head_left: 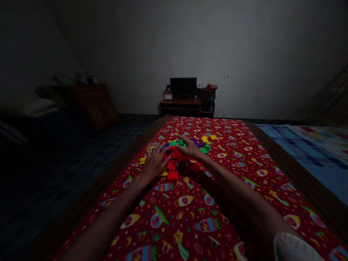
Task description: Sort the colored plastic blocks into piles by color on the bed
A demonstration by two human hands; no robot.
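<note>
A heap of small plastic building pieces (176, 156), red, green, yellow and purple, lies on a bed covered by a red patterned sheet (190, 210). My left hand (154, 163) rests flat on the heap's left side, fingers spread over red and yellow pieces. My right hand (190, 146) lies on top of the heap, fingers stretched over green and purple pieces. Neither hand visibly grips a piece. Two yellow pieces (208, 138) lie just beyond my right hand.
A low wooden stand with a dark screen (183, 87) is at the far wall. A wooden cabinet (89, 101) stands at the left in the dark. A blue checked mat (312, 145) lies on the right. The bed's wooden edges run along both sides.
</note>
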